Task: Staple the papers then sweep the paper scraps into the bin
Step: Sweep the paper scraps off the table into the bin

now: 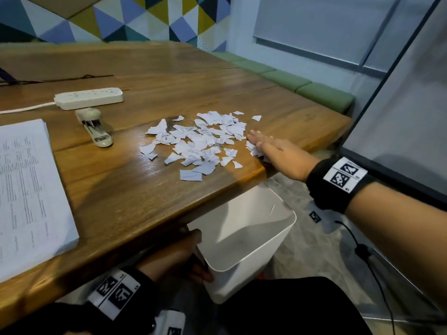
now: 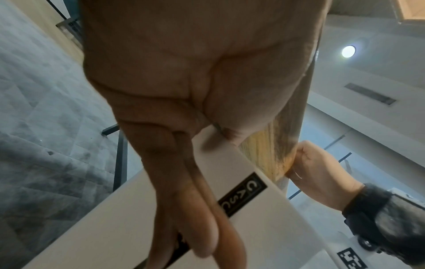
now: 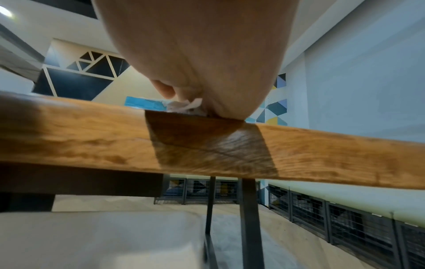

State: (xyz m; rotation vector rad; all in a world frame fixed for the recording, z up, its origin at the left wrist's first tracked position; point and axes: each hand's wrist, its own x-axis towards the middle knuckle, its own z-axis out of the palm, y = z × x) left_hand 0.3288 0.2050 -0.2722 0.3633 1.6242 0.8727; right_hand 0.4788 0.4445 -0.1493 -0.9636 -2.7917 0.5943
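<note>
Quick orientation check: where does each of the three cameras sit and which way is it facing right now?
Head: looks down at the table, paper scraps and bin; both hands show.
Left wrist: below the table edge, looks along the left hand gripping the bin.
Right wrist: below the table edge, looks along the right hand onto scraps.
Shared: bin, table edge.

1. The head view looks forward and down from above the surface (image 1: 135, 189), taking in the scraps (image 1: 196, 143), both hands and the bin (image 1: 244, 247) below the edge.
2. The left wrist view sits very close under the left hand (image 2: 174, 94), looking along it at the bin (image 2: 110, 227) wall.
3. The right wrist view looks up from below the surface (image 3: 322, 151) edge, close under the right hand (image 3: 207, 60).
4. All three views share the surface edge and the bin.
</note>
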